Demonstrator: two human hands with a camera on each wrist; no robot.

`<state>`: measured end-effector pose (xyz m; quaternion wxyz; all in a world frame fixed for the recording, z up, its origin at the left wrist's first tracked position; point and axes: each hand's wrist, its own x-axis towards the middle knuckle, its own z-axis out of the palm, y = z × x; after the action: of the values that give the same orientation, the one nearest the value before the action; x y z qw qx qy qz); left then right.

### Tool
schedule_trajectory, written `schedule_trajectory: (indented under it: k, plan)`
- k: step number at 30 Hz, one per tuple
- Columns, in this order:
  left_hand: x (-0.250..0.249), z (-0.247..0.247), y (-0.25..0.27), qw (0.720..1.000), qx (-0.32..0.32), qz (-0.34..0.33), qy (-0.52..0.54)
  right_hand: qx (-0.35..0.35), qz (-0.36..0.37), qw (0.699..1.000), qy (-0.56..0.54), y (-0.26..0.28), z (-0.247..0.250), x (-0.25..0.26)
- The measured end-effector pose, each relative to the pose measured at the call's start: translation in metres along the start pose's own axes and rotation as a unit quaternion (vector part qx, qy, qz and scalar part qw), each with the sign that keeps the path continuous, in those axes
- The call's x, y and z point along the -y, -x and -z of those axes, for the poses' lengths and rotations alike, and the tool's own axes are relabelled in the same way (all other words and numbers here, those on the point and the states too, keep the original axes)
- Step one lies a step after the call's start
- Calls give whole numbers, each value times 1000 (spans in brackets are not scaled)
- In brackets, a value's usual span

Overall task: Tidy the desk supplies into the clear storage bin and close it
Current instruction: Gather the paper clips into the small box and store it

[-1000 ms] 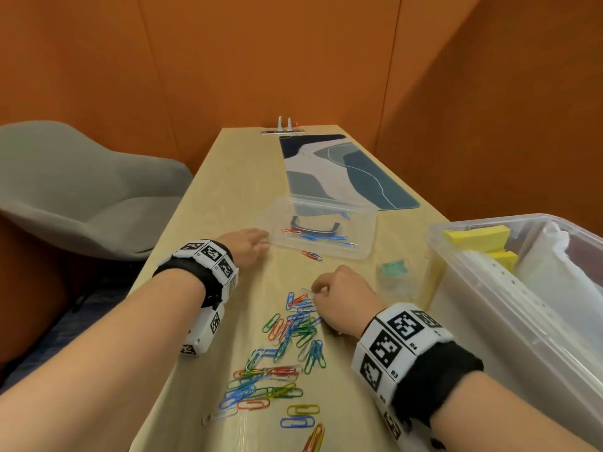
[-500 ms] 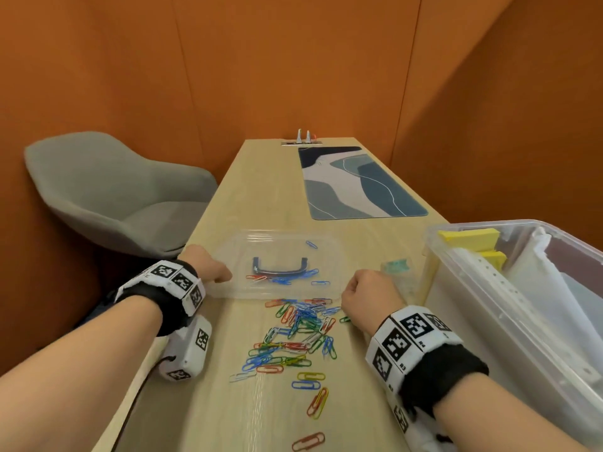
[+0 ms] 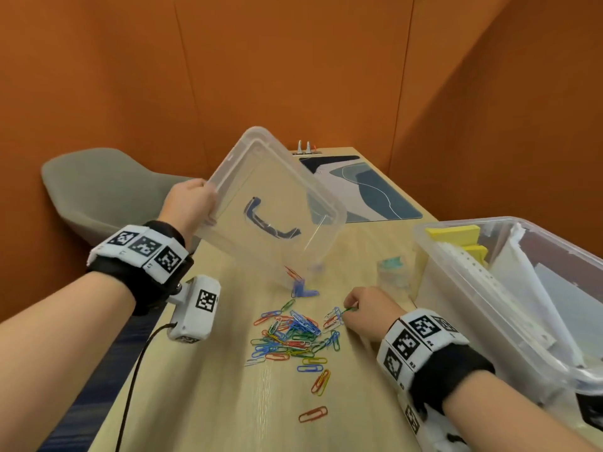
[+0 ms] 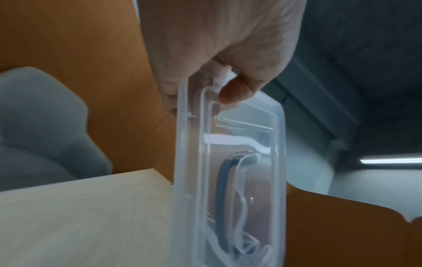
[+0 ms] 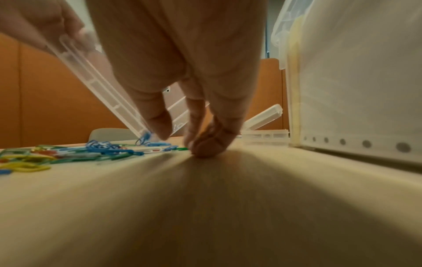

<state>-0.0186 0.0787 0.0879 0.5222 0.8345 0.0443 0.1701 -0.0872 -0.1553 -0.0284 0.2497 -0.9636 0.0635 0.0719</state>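
Note:
My left hand (image 3: 192,200) grips one corner of the clear lid (image 3: 270,190) with a blue handle and holds it steeply tilted over the desk; the left wrist view shows my thumb curled over the lid's (image 4: 228,162) rim. Blue and red paper clips (image 3: 301,287) bunch at its low corner. Several coloured paper clips (image 3: 293,331) lie scattered on the desk below. My right hand (image 3: 350,309) rests on the desk with curled fingers on the end of a green paper clip (image 3: 347,309). The clear storage bin (image 3: 456,288) stands open on the right.
Yellow sticky notes (image 3: 453,231) and punched paper sleeves sit in the bin. A small clear box (image 3: 391,269) with something teal stands by the bin's left wall. A patterned desk mat (image 3: 368,187) lies far back, a grey chair (image 3: 107,190) to the left.
My left hand has lifted the lid off the desk and tipped it, so the clips on it slid to its low corner. My right hand stayed by the pile.

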Motion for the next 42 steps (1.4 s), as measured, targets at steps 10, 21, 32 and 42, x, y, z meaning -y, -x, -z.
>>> schedule_trajectory:
  k: [10, 21, 32, 42]
  plan:
    - [-20, 22, 12, 988, 28, -151, -9, -62, -67, 996, -12, 4, 8, 0]
    - [67, -29, -27, 917, -14, 220, 333, 0, -55, 998, 37, -38, 8, 2]
    - [116, -74, -56, 952, 137, 235, -142, 88, 102, 990, -41, -54, 9, 11]
    - [47, -122, 19, 808, 463, -171, -321, -258, 23, 965, 42, -42, 32, 4]
